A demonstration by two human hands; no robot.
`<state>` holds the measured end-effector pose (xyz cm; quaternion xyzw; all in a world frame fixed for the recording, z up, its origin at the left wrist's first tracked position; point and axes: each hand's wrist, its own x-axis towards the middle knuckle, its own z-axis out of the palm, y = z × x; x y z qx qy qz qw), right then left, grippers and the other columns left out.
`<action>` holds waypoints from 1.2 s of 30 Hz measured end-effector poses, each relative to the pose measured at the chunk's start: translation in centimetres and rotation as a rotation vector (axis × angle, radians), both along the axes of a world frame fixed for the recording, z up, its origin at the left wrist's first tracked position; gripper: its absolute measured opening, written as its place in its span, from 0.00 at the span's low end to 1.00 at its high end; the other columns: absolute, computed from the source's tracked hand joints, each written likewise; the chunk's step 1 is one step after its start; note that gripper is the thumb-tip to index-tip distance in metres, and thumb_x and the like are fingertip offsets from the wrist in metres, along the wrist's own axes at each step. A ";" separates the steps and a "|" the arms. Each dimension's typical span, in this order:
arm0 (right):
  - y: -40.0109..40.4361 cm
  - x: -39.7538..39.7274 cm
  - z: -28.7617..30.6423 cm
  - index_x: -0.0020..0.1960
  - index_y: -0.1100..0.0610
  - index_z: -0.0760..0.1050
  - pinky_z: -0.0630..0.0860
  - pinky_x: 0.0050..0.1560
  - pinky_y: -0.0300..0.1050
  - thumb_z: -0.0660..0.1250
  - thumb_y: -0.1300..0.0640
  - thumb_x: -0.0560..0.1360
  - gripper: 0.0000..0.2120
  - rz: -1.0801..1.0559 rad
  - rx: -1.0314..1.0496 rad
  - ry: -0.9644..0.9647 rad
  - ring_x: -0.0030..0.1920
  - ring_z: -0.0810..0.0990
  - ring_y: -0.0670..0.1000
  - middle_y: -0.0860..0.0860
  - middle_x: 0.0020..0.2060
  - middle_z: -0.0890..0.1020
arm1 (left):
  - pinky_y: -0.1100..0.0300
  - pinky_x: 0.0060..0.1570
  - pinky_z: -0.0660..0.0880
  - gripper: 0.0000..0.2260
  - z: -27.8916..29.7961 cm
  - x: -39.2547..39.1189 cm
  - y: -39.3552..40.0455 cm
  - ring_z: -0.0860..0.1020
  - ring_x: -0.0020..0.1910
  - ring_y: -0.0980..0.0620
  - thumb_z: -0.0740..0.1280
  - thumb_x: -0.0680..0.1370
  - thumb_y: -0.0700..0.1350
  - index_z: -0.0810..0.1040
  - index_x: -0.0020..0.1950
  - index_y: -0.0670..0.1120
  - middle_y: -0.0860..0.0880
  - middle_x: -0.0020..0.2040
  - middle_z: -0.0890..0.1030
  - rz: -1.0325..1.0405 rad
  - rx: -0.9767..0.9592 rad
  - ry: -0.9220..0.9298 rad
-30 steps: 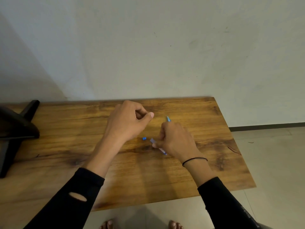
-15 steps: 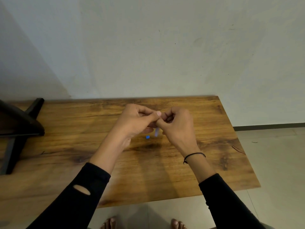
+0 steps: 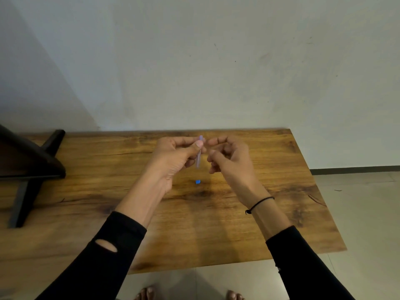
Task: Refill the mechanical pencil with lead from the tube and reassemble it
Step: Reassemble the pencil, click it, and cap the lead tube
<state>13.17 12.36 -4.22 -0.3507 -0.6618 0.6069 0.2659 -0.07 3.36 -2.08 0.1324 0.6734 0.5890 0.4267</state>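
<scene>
My left hand [image 3: 173,158] pinches a thin, pale blue translucent mechanical pencil [image 3: 198,158] between thumb and fingers. It is held nearly upright above the wooden table [image 3: 270,191], and its image is blurred. My right hand [image 3: 229,156] hovers just to the right of the pencil without touching it. Its fingers are curled and its thumb is near the fingertips. Whether something as thin as a lead sits between them is too fine to tell. A small blue cap [image 3: 197,182] lies on the table below the pencil. No lead tube is in view.
A black stand with slanted legs [image 3: 32,169] occupies the table's left end. A pale wall rises right behind the far edge. The table's right edge drops to a tiled floor [image 3: 357,213], and bare toes [image 3: 147,294] show below the near edge.
My right hand lifted the pencil off the table and both hands met. My left hand now holds the pencil upright, and my right hand has drawn slightly away from it.
</scene>
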 end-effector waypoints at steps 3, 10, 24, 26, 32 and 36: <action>-0.5 0.0 -1.1 0.55 0.55 0.80 0.79 0.42 0.46 0.69 0.67 0.77 0.11 0.186 0.472 -0.303 0.39 0.80 0.49 0.52 0.44 0.84 | 0.67 0.40 0.82 0.04 -0.1 -0.9 0.1 0.85 0.40 0.61 0.73 0.83 0.42 0.89 0.53 0.47 0.53 0.39 0.89 0.086 0.050 0.008; -2.2 -0.4 -3.5 0.50 0.57 0.77 0.79 0.47 0.54 0.70 0.67 0.78 0.07 0.399 0.749 -0.582 0.48 0.80 0.58 0.54 0.49 0.78 | 0.68 0.37 0.81 0.07 -0.2 -1.2 -0.1 0.86 0.41 0.65 0.71 0.85 0.44 0.89 0.53 0.50 0.55 0.41 0.90 0.079 0.047 0.022; 1.2 1.0 1.6 0.52 0.62 0.84 0.86 0.46 0.52 0.76 0.66 0.77 0.04 -0.093 0.186 0.116 0.42 0.88 0.58 0.54 0.40 0.89 | 0.52 0.52 0.87 0.10 -0.7 1.7 0.2 0.87 0.45 0.56 0.70 0.86 0.44 0.88 0.49 0.54 0.55 0.38 0.88 -0.157 0.062 0.179; 1.3 1.2 1.7 0.51 0.61 0.83 0.86 0.47 0.53 0.76 0.66 0.77 0.04 -0.082 0.193 0.094 0.43 0.88 0.57 0.54 0.40 0.89 | 0.52 0.53 0.86 0.10 -0.7 1.7 0.3 0.88 0.44 0.57 0.71 0.85 0.44 0.88 0.48 0.55 0.56 0.37 0.88 -0.166 0.064 0.221; 1.8 1.6 1.7 0.50 0.60 0.82 0.86 0.47 0.52 0.77 0.65 0.77 0.04 -0.044 0.220 0.039 0.42 0.88 0.53 0.53 0.40 0.89 | 0.54 0.50 0.87 0.08 -0.9 2.0 0.2 0.90 0.46 0.55 0.72 0.84 0.44 0.89 0.50 0.55 0.54 0.41 0.89 -0.165 0.064 0.298; 2.0 1.8 1.5 0.49 0.62 0.82 0.87 0.48 0.57 0.76 0.66 0.77 0.04 -0.037 0.207 0.041 0.43 0.89 0.58 0.55 0.40 0.89 | 0.53 0.50 0.87 0.08 -0.7 2.0 0.2 0.89 0.45 0.55 0.72 0.85 0.43 0.88 0.50 0.53 0.53 0.40 0.87 -0.170 0.065 0.276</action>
